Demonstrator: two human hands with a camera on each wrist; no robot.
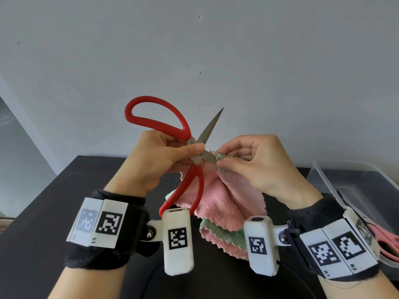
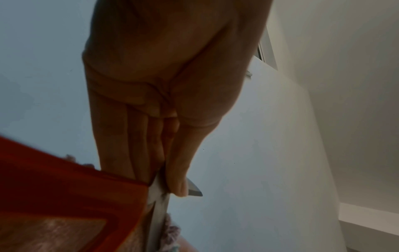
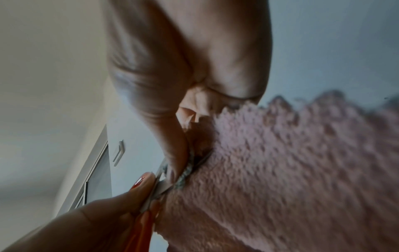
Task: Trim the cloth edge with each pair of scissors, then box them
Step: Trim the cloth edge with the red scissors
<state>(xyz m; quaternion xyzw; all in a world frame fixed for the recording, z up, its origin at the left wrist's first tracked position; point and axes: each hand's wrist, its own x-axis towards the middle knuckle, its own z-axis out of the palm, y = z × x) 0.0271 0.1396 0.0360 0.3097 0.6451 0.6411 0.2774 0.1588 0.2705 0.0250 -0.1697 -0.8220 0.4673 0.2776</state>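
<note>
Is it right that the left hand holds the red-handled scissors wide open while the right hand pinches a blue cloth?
Not quite: the cloth is pink and green, not blue, as the head view shows. The left hand does hold the red-handled scissors wide open, and the right hand pinches the cloth.

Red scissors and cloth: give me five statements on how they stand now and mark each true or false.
1. The left hand holds the red scissors near the pivot. True.
2. The scissors' blades are closed. False: they are spread wide apart.
3. The right hand pinches the cloth at its edge. True.
4. The cloth lies flat on the table. False: it hangs from the right hand.
5. A pink pair of scissors lies in the clear box. True.
</note>
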